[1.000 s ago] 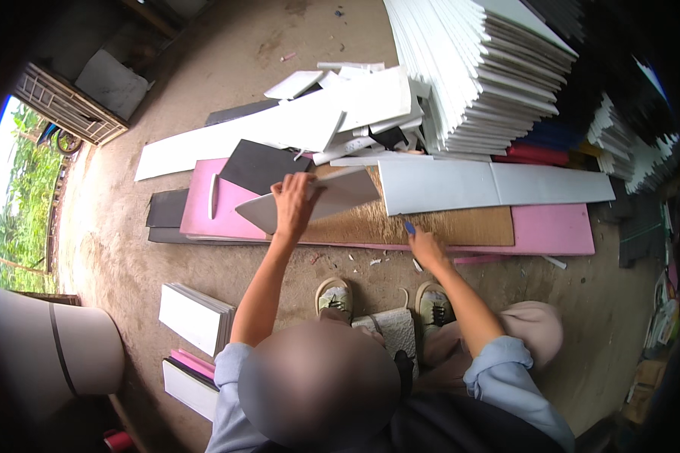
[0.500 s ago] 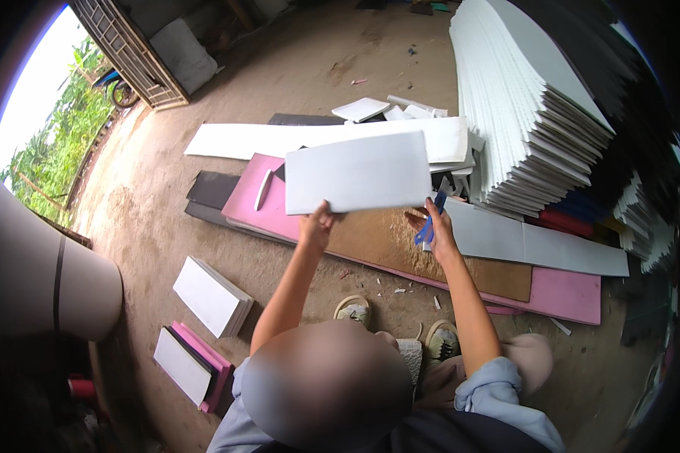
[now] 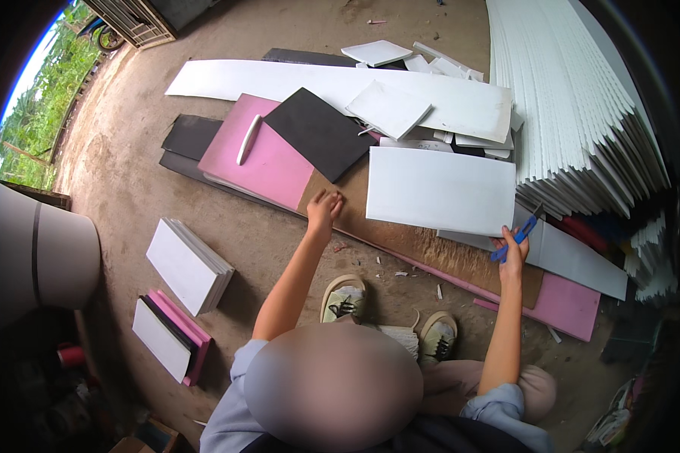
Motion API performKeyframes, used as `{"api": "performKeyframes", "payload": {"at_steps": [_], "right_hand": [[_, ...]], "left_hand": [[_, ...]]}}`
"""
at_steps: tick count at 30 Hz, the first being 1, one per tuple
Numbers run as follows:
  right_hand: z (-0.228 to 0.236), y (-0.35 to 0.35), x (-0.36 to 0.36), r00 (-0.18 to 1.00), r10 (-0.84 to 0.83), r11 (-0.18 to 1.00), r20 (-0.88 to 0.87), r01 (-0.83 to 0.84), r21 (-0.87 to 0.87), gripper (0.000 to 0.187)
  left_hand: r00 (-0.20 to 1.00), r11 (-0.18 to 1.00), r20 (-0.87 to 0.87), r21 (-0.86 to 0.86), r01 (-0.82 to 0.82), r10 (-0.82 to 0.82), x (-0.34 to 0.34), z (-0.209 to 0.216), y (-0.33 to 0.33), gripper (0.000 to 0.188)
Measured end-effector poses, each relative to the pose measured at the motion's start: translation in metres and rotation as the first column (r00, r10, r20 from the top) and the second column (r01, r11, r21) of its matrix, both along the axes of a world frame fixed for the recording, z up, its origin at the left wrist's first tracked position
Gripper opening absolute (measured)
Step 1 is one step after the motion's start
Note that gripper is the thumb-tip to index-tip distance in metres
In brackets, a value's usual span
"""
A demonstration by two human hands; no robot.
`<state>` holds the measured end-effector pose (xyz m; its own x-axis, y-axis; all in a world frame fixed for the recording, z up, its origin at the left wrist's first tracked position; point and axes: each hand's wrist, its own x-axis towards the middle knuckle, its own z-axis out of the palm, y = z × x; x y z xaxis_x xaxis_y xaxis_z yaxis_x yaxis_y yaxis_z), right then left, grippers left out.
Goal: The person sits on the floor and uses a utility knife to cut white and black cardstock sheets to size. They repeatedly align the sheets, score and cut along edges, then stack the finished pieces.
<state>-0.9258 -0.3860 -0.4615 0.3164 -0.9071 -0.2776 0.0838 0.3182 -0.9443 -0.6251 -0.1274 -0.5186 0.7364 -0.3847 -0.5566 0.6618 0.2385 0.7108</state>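
My right hand is closed round a blue utility knife, its blade end pointing up and away. The same hand touches the lower right corner of a rectangular white foam sheet, which lies over or just above the brown board. My left hand is off the sheet, its fingers loosely bent with nothing seen in them. It hovers by the near edge of the brown board, close to a black foam square and a pink sheet.
A tall stack of white foam sheets stands at the right. A long white strip and offcuts lie beyond the boards. On the floor at left are a white pile, a pink, black and white pile, and a large white roll.
The white sheet has moved right and down toward the boards. My left hand has let go of it, while my right hand has gone right with the knife, still at the sheet's corner.
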Motion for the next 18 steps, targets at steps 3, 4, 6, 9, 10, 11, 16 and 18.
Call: {"api": "performKeyframes", "payload": {"at_steps": [3,4,6,9,10,11,16,18], "right_hand": [[-0.008,-0.003,-0.014,0.996,-0.056,0.998,-0.063,0.058,0.029,0.026],[-0.012,-0.005,-0.019,0.994,-0.076,0.996,-0.083,0.078,0.031,0.026],[-0.016,-0.005,-0.015,0.996,-0.047,0.998,-0.073,0.05,0.046,0.028],[-0.024,0.006,0.002,0.992,0.01,0.998,-0.124,-0.001,0.07,0.024],[-0.03,0.007,0.001,0.991,0.02,0.997,-0.135,-0.009,0.081,0.025],[-0.035,0.01,0.005,0.99,0.035,0.995,-0.135,-0.022,0.096,0.025],[-0.054,0.051,0.071,0.97,0.243,0.957,-0.027,-0.235,0.168,0.025],[-0.062,0.065,0.094,0.955,0.296,0.939,-0.007,-0.289,0.184,0.025]], "left_hand": [[0.984,0.988,-0.126,0.105,-0.112,0.125,0.018,0.001,-0.036,0.048],[0.976,0.982,-0.182,0.166,-0.085,0.116,0.023,0.002,-0.045,0.043],[0.97,0.971,-0.206,0.227,-0.078,0.126,0.044,0.001,-0.052,0.036],[0.966,0.95,-0.047,0.198,-0.241,0.255,0.064,0.004,-0.045,0.032],[0.937,0.924,0.052,0.153,-0.349,0.346,0.06,0.01,-0.05,0.032],[0.885,0.886,0.156,0.095,-0.455,0.438,0.058,0.02,-0.051,0.033],[0.589,0.649,0.631,0.172,-0.741,0.505,0.09,0.054,0.041,0.026],[0.44,0.542,0.707,0.095,-0.835,0.554,0.097,0.077,0.073,0.03]]}}
